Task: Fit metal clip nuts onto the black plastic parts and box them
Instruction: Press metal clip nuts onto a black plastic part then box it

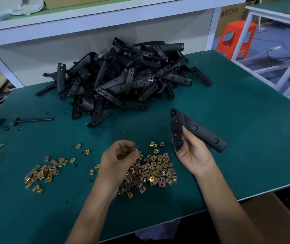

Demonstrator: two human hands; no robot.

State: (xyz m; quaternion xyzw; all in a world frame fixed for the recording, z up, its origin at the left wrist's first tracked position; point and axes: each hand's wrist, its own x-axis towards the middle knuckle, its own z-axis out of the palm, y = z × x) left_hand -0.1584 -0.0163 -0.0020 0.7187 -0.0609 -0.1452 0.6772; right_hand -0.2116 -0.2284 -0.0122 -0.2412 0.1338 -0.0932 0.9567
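held part [204, 133]: black plastic bracket with two arms in a V, lifted off the table [237, 106], just right of the big nut pile [155, 170]
right hand [191, 154]: palm up, grip closed round the lower end of the held part, thumb across its front, fingers behind it
left hand [117, 159]: over the left edge of the big nut pile, grip curled in tight
held clip nuts [123, 153]: coppery metal shows between the left hand's curled fingers; count not readable
big nut pile: loose gold and copper clip nuts on the table, under and right of the left hand
small nut pile [42, 175]: same nuts, well left of the big one, with strays scattered between and beyond
parts heap [123, 80]: black plastic parts piled at the back of the table
table: green mat top
rod [35, 119]: thin, black, flat on the table near its left edge, black scraps beside it
box [272, 219]: cardboard, below the table's near right corner, only partly in frame
shelf [105, 16]: white, above the parts heap
stool [235, 37]: orange plastic, on the floor past the table's far right corner
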